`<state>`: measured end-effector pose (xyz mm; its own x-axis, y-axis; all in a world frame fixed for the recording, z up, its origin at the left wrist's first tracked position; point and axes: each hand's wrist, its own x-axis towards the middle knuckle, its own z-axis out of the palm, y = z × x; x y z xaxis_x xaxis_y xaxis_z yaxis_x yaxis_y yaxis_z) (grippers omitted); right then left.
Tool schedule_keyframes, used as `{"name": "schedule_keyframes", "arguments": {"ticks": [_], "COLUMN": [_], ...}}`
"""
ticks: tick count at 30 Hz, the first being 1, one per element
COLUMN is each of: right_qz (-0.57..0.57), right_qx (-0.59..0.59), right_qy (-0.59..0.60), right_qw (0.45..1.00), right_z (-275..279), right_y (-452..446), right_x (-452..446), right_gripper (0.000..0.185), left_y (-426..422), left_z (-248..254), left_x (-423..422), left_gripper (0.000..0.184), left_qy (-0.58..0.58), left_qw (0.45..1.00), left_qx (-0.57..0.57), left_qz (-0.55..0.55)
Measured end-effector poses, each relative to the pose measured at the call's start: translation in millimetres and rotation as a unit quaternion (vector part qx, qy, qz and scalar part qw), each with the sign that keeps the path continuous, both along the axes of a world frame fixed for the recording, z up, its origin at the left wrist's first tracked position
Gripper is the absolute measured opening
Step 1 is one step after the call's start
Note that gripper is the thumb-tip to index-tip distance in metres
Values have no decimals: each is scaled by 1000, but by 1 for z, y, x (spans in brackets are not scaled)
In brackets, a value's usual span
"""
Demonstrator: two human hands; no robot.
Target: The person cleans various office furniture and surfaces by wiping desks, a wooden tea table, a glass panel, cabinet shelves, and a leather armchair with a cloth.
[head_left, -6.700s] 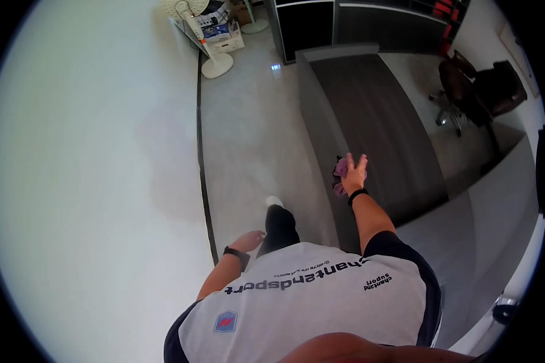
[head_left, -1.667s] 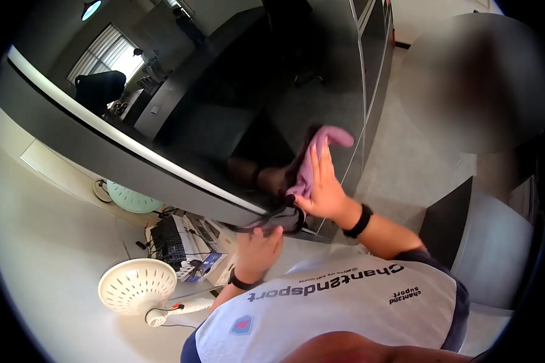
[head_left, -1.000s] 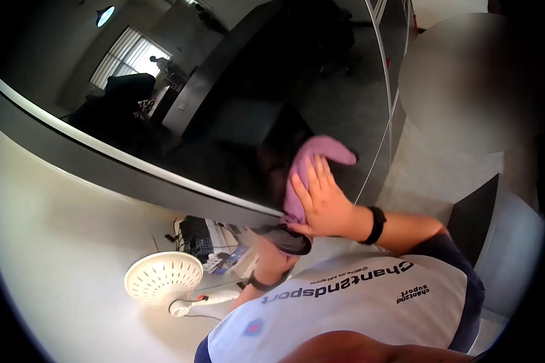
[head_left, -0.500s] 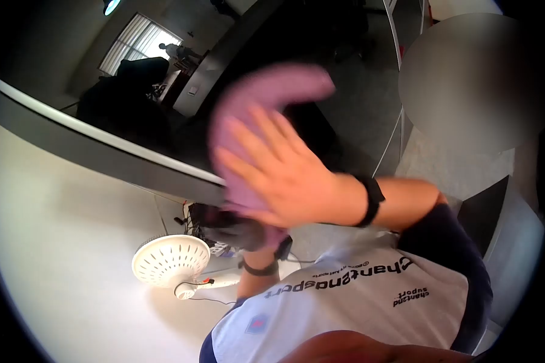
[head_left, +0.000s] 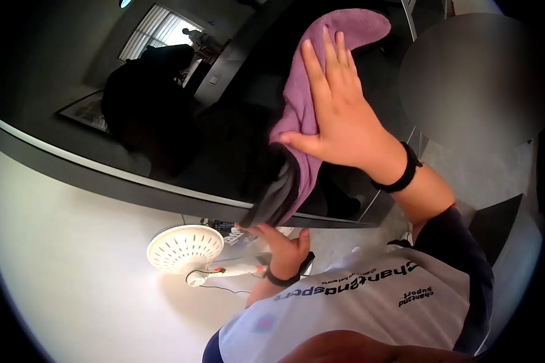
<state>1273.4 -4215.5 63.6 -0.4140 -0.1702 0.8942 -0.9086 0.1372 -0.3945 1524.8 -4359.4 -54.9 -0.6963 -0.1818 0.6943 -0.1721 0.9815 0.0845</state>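
The right hand [head_left: 345,115] is laid flat with its fingers stretched out, and by it a purple cloth [head_left: 298,97] is pressed against a glossy black panel [head_left: 224,133]. Because the cloth is pinned by the palm rather than grasped, it could be lost from under the fingers if pressure were eased; folds are seen near the thumb, and more bunching could be caused by an uneven push. The curled tip is not covered by the hand and might be doubled back. The grey end [head_left: 275,193] is draped over the pale trim [head_left: 227,202], where it could be snagged. Beside that end the left hand [head_left: 287,247] is held with thumb and fingers well apart; whether the cloth is touched by it cannot be told, so the end may be poorly controlled. Farther out, a white fan [head_left: 184,249] could be knocked if the left arm were swung that way.
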Motion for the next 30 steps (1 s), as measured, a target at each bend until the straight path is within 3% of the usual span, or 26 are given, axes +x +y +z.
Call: {"name": "schedule_keyframes", "arguments": {"ticks": [2, 3, 6, 7, 8, 10, 14, 16, 20, 21, 22, 27, 30], "right_qz": [8, 11, 28, 26, 23, 5, -31, -32, -12, -12, -9, -10, -15], "right_qx": [11, 17, 59, 77, 96, 136, 179, 196, 76, 62, 48, 21, -7], "right_qy": [-2, -12, -72, -89, -108, -139, -170, -168, -121, -86, -53, 30, 67], "right_qw": [1000, 1000, 995, 993, 989, 981, 969, 966, 990, 994, 997, 999, 998], "right_z": [-11, -29, -107, -139, -169, -218, -247, -241, -214, -190, -165, -27, 16], "right_y": [-1, -2, -1, -4, -6, -9, -4, -2, -12, -8, -5, 14, 19], "right_x": [0, -1, 9, 18, 24, 33, 35, 33, 9, -4, -16, -70, -103], "right_gripper": [118, 119, 123, 124, 124, 123, 117, 116, 119, 119, 120, 121, 117], "left_y": [3, 8, 17, 12, 17, 26, 49, 57, 68, 69, 65, 88, 110], "left_z": [5, 7, -11, -27, -38, -63, -61, -51, -37, -34, -37, 37, 80], "left_x": [-8, -22, -17, -16, -11, -9, -23, -33, -50, -55, -60, -97, -132], "left_gripper": [113, 99, 97, 62, 74, 66, 51, 52, 60, 64, 78, 90, 93], "left_qy": [28, 80, 36, 48, -47, -132, -112, -121, -102, -89, -93, -54, 9], "left_qw": [998, 990, 984, 978, 978, 947, 955, 954, 965, 964, 959, 972, 962], "left_qx": [-14, -90, -114, -162, -149, -224, -210, -205, -149, -149, -161, -52, -55], "left_qz": [54, 71, 130, 125, 138, 189, 175, 180, 188, 201, 212, 221, 266]}}
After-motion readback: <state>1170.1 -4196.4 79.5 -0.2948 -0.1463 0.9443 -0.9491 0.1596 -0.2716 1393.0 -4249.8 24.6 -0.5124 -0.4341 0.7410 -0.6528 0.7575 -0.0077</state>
